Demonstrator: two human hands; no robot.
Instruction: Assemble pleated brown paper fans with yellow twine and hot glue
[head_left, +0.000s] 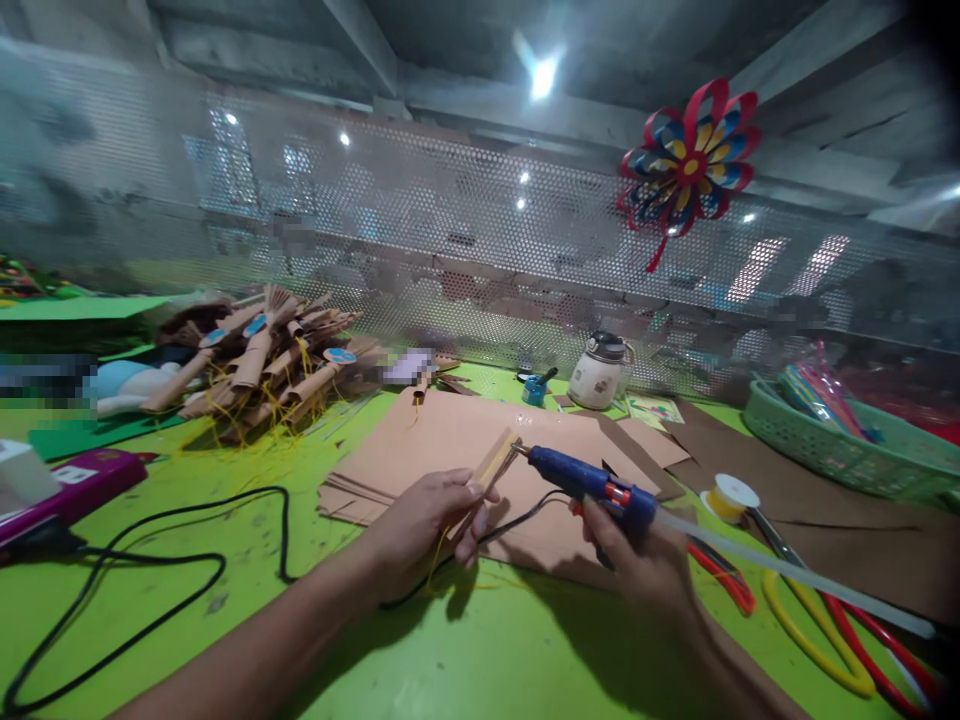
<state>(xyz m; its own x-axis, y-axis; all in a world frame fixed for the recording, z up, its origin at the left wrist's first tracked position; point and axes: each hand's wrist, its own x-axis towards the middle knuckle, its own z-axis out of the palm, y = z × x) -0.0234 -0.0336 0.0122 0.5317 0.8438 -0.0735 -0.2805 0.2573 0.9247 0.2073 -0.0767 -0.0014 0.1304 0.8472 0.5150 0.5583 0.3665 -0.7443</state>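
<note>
My left hand [439, 515] is closed round a narrow folded strip of brown paper [495, 458], tilted up and to the right. Yellow thread hangs below those fingers. In my right hand [641, 560] is a blue glue gun [592, 487], its nozzle at the strip's upper end; whether it touches I cannot tell. A long translucent glue stick [795, 572] sticks out of the gun's back. Beneath both hands lies a stack of brown paper sheets [420, 440] on the green table [420, 660].
Brown paper bundles with yellow threads [262, 370] are heaped at the left. A black cord [217, 495] loops beside a purple power strip [90, 490]. Scissors [817, 630], a thread spool [731, 497] and a green basket [847, 450] stand right; a white bottle [598, 375] is behind.
</note>
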